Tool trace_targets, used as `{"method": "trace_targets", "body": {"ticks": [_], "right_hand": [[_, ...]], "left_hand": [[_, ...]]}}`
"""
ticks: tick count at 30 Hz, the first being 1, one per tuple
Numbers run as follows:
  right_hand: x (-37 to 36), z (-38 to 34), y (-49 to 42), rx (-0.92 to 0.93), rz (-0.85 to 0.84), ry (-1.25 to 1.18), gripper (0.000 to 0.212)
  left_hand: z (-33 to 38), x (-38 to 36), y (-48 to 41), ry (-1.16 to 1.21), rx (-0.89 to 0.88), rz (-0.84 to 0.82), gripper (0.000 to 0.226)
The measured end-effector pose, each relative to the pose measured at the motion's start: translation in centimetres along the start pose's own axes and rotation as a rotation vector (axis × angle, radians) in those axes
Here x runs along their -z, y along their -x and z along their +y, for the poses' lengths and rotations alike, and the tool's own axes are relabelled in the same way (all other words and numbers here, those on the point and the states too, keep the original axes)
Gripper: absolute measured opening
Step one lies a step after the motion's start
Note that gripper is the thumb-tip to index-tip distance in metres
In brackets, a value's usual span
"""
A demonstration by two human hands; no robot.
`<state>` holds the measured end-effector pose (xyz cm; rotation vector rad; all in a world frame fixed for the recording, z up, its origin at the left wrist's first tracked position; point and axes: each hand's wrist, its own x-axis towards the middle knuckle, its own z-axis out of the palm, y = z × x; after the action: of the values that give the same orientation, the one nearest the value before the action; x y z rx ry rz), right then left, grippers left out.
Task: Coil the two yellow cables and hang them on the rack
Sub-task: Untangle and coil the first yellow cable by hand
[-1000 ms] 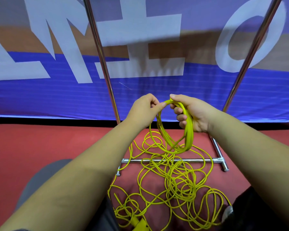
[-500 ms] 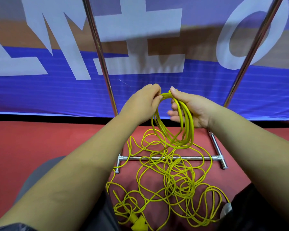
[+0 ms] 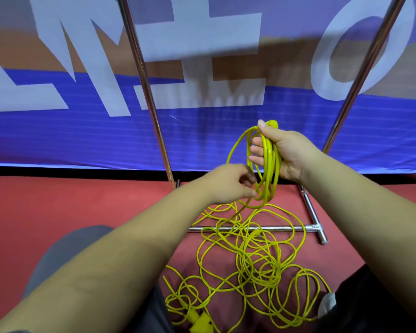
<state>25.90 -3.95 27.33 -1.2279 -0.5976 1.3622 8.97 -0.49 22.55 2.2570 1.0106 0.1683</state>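
My right hand grips a bundle of several yellow cable loops, held up in front of the blue banner. Below and to its left, my left hand has its fingers curled on the yellow strand that runs down from the coil's bottom. The rest of the yellow cable lies in a loose tangle on the red floor between my knees. A yellow plug block lies at the bottom edge. The metal rack's base bar crosses under the tangle, and its two poles rise at left and right.
A blue and white banner hangs right behind the rack. The rack's right foot sticks out toward me on the red floor. My grey-clad knee is at lower left and dark clothing at lower right.
My left hand has dropped from the top of the coil to the strand below it. My right hand has stayed up holding the loops.
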Motion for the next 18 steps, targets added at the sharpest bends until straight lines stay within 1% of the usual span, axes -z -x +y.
{"method": "trace_targets", "body": {"ticks": [1,2,5,7,10,13,16,17,18], "right_hand": [[0.1,0.0,-0.1,0.004,0.012,-0.025,0.039],[0.2,0.0,-0.2,0.007,0.025,-0.052,0.038],[0.2,0.1,-0.4,0.014,0.057,-0.117,0.037],[0.3,0.0,-0.5,0.024,0.068,-0.149,0.038],[0.5,-0.3,-0.4,0.042,0.051,-0.168,0.036],[0.6,-0.3,-0.3,0.036,0.009,-0.145,0.026],[0.6,-0.2,-0.4,0.018,0.007,-0.113,0.015],[0.7,-0.3,-0.5,0.006,0.006,-0.103,0.013],[0.7,-0.3,-0.6,-0.006,0.001,-0.096,0.011]], "left_hand": [[0.1,-0.8,0.1,0.000,-0.005,-0.042,0.031],[0.1,-1.5,0.0,-0.020,-0.010,-0.033,0.030],[0.0,-2.8,-0.4,-0.022,0.011,0.068,0.016],[0.1,-2.8,-0.6,0.076,0.072,0.134,0.011],[0.3,-2.1,-0.5,0.337,0.097,0.171,0.014],[0.4,-1.7,-0.3,0.447,0.063,0.141,0.011],[0.3,-1.9,-0.2,0.566,0.050,0.093,0.006],[0.1,-1.9,-0.2,0.557,0.048,0.085,0.005],[-0.2,-1.8,-0.4,0.510,0.050,0.083,0.013]]}}
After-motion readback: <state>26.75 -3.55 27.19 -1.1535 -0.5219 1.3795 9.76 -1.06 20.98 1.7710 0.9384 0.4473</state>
